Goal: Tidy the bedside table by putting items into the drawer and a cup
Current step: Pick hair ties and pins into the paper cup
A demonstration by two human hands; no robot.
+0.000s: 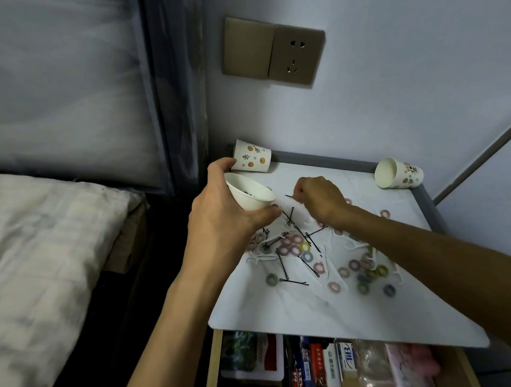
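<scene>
Pickup stage. Left hand [216, 219] grips tilted paper cup [255, 204] over left side of bedside table [275, 313], mouth turned toward right hand [320, 199], which pinches black hairpin [288, 195] just beside rim. Next move, as judged — short carry over cup mouth, then release. Loose hairpins [294, 282] and coloured hair rings [294, 248] lie scattered on tabletop; drawer [213, 369] stands open below.

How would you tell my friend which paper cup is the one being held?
Look at the white bedside table beside the bed, then at its back left side, where the left hand grips a paper cup. The back left cup and the right corner cup lie tipped over on the table; this one is up in the air, tilted, with dark bits inside.
</scene>
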